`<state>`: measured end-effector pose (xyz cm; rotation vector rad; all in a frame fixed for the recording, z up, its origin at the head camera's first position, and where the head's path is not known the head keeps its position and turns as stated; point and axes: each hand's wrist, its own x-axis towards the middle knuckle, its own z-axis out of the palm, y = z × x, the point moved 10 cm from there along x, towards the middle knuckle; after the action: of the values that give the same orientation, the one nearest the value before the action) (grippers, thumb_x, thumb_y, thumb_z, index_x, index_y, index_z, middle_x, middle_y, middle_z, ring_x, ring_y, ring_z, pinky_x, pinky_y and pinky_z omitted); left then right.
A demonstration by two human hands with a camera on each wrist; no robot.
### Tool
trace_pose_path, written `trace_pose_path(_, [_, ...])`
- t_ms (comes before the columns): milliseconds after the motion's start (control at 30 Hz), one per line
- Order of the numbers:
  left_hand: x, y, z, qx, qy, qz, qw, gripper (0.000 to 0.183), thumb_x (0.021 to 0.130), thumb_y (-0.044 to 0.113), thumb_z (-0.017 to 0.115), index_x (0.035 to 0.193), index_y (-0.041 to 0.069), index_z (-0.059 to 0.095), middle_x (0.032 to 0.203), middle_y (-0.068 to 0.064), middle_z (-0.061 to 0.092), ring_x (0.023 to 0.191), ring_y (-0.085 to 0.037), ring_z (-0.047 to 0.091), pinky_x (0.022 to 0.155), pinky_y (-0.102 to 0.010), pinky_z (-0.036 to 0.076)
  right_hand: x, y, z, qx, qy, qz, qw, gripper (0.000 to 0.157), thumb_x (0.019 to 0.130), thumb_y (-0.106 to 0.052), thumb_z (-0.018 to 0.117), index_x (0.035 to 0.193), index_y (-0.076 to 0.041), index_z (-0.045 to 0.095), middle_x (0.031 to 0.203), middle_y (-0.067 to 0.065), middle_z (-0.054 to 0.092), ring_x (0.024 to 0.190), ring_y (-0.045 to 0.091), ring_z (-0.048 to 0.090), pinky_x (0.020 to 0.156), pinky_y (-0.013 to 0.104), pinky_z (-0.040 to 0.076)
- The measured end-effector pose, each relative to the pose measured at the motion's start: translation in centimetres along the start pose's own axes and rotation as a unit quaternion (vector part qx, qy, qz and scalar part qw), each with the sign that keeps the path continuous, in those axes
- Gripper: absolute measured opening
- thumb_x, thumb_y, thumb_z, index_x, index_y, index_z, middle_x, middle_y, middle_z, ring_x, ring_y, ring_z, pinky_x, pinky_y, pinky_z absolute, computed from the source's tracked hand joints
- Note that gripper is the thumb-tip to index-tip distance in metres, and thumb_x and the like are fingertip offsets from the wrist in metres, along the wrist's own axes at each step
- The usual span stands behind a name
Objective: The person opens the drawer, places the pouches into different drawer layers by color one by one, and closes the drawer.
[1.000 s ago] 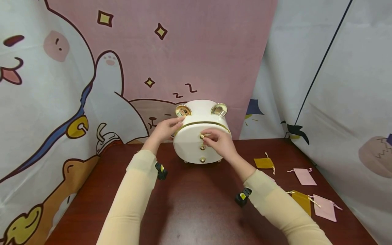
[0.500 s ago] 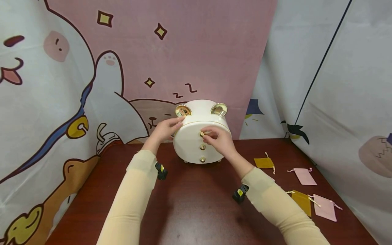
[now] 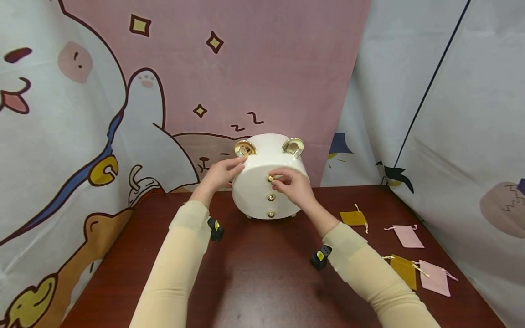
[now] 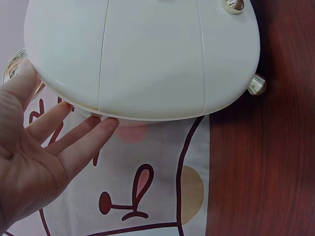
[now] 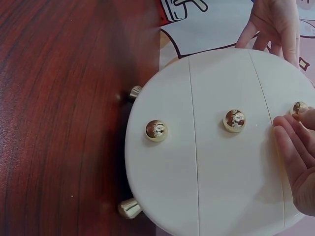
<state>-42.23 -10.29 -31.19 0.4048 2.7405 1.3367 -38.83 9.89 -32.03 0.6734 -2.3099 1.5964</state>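
Observation:
A white rounded jewelry box (image 3: 250,193) with gold ear-like pieces on top and gold feet stands at the back of the table. Three round gold knobs run down its front, one per drawer. My right hand (image 3: 294,189) pinches the top drawer knob (image 3: 270,179); in the right wrist view, fingertips cover part of that knob (image 5: 298,107). The seams between the drawers look thin and flush. My left hand (image 3: 222,175) steadies the box's upper left side; in the left wrist view its fingers (image 4: 86,142) are spread, fingertips touching the edge.
On the table's right side lie small drawstring pouches: a mustard one (image 3: 353,218), a pink one (image 3: 408,237), another mustard one (image 3: 404,272) and another pink one (image 3: 435,278). A printed cloth (image 3: 283,68) hangs right behind the box. The dark wood table (image 3: 254,282) stretches in front.
The top drawer has slid in: the gold band along its upper edge has vanished. My right hand has moved slightly forward with the knob, while my left hand has stayed put.

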Motion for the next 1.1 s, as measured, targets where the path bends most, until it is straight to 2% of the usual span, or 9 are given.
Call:
trace_pose_path(267, [-0.1, -0.2, 0.0, 0.0, 0.002, -0.004, 1.0, 0.045, 0.102, 0.044, 0.053, 0.147, 0.037, 0.049, 0.15, -0.006, 0.046, 0.12, -0.03, 0.057, 0.081, -0.043, 0.059, -0.2, 0.0, 0.1, -0.002, -0.004, -0.005, 1.0, 0.025, 0.092, -0.003, 0.071, 0.117, -0.004, 0.072, 0.1, 0.013, 0.073, 0.085, 0.026, 0.072, 0.072, 0.031, 0.06])
trace_pose_path(500, [-0.1, -0.3, 0.0, 0.002, 0.003, -0.006, 1.0, 0.045, 0.102, 0.044, 0.052, 0.146, 0.037, 0.05, 0.15, -0.006, 0.046, 0.119, -0.03, 0.057, 0.08, -0.043, 0.059, -1.1, -0.3, -0.1, -0.002, -0.001, -0.034, 0.999, 0.029, 0.091, -0.004, 0.072, 0.12, -0.002, 0.07, 0.105, 0.014, 0.072, 0.086, 0.025, 0.072, 0.074, 0.03, 0.059])
trace_pose_path(733, [-0.1, 0.0, 0.0, 0.008, 0.003, 0.001, 1.0, 0.045, 0.102, 0.044, 0.052, 0.147, 0.037, 0.049, 0.15, -0.005, 0.046, 0.12, -0.029, 0.057, 0.08, -0.042, 0.059, -2.5, -0.2, -1.1, -0.061, 0.02, -0.064, 0.996, 0.024, 0.09, -0.011, 0.075, 0.114, -0.009, 0.074, 0.096, 0.005, 0.074, 0.082, 0.018, 0.071, 0.072, 0.032, 0.057])
trace_pose_path(1100, [0.0, -0.1, -0.1, 0.004, 0.003, -0.001, 1.0, 0.045, 0.102, 0.044, 0.053, 0.146, 0.037, 0.05, 0.15, -0.006, 0.046, 0.121, -0.03, 0.056, 0.081, -0.044, 0.059, -3.7, 2.1, -0.2, -0.093, -0.026, -0.057, 0.994, 0.028, 0.089, -0.014, 0.077, 0.116, -0.012, 0.071, 0.092, 0.0, 0.073, 0.082, 0.016, 0.068, 0.075, 0.037, 0.057])
